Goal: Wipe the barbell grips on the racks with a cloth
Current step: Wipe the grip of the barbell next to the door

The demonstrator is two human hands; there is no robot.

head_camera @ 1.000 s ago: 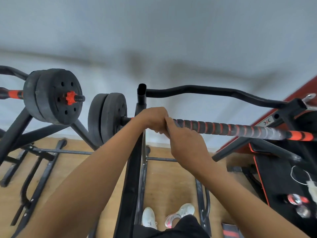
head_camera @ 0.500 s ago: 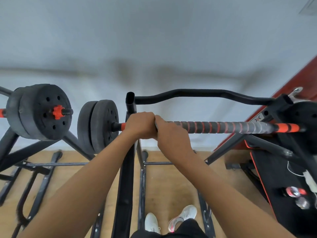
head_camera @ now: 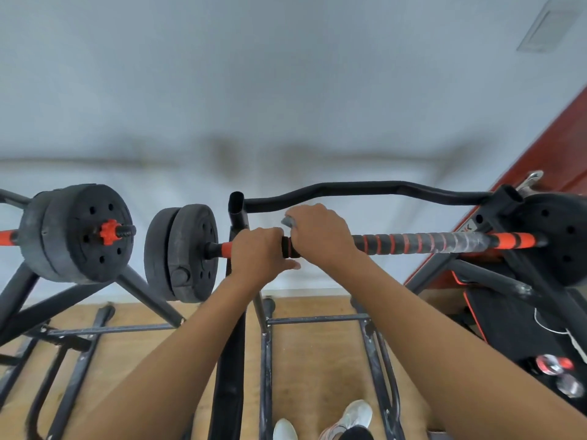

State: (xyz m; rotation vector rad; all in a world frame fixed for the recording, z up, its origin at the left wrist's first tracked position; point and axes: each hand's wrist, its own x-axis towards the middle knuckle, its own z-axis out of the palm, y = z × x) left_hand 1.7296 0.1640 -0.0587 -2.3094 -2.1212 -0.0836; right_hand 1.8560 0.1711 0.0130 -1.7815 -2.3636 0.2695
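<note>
No words or numbers can be read here. The only mark is a small dark logo [head_camera: 466, 229] on a pale panel [head_camera: 474, 224] of the rack, just behind the right end of the barbell [head_camera: 413, 242]. It is partly hidden by the bar and too small to make out. The weight plates [head_camera: 190, 249] carry only blurred moulded shapes, and the grey cloth [head_camera: 287, 221] shows no print.

Ribbed grip [head_camera: 413, 243], matt black with orange bands; glossy clear film [head_camera: 462, 241] wraps its right end. On the grip, a matt grey cloth [head_camera: 287, 221]. Left of it, plates [head_camera: 190, 252], rough and matt. Behind, a rack [head_camera: 236, 214] of black painted metal tube. Below, a wood floor [head_camera: 317, 360].
</note>
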